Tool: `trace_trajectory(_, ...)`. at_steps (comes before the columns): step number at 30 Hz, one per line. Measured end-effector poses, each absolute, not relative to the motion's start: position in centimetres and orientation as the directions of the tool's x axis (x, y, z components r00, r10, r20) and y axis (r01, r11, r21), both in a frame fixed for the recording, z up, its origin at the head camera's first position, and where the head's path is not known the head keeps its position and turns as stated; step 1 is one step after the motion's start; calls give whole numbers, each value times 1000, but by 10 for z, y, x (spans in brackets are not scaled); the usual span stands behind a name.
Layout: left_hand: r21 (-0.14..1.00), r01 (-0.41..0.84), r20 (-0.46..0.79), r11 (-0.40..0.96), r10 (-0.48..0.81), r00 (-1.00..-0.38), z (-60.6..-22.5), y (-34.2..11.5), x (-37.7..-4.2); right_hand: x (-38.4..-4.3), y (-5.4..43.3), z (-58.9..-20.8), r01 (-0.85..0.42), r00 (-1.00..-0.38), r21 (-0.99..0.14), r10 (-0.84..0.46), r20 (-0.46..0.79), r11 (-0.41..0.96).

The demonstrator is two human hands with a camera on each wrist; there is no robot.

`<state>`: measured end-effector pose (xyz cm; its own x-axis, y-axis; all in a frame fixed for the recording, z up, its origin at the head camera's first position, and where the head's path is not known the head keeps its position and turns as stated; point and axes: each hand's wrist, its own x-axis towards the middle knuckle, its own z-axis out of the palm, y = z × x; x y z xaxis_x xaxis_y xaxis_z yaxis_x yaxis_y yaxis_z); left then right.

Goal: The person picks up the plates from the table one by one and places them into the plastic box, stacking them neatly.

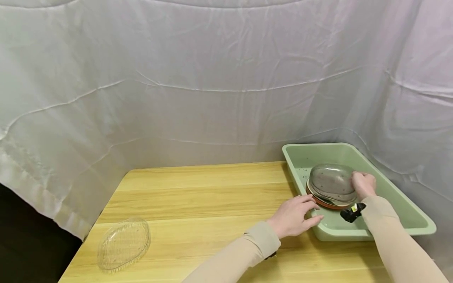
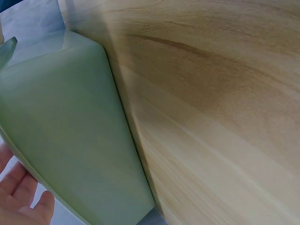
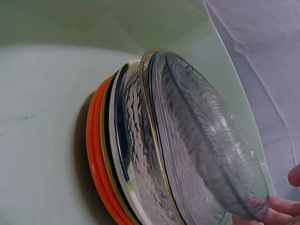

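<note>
A stack of plates (image 3: 101,140) sits inside a pale green plastic tub (image 1: 348,235), with orange ones at the bottom and white, dark-edged and textured clear ones above. My right hand (image 1: 364,184) pinches the edge of the top clear plate (image 3: 220,136), which is tilted up from the stack in the right wrist view. By the tub's near left rim is my left hand (image 1: 293,216), its fingers loosely extended over the rim toward the stack and holding nothing. In the left wrist view, the left fingers (image 2: 23,187) show beside the rim.
Another clear textured plate (image 1: 124,245) lies on the wooden table (image 1: 198,204) at the front left. Grey cloth (image 1: 226,114) hangs behind the table and close along the tub's right side. The table's left edge drops off into a dark area.
</note>
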<state>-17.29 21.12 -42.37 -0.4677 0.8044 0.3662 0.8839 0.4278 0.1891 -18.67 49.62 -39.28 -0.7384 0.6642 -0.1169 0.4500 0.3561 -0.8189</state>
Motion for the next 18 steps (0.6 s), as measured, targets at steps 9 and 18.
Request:
trace_trajectory(9,178,888,383,423,802,-459,-425,211,-174,-187,496,-392,444,-732,-839,668,-135,316)
trace_trajectory(18,243,888,343,390,822,-455,-424,204,-178,-191,495,-394,401,-706,-869,702,-93,288)
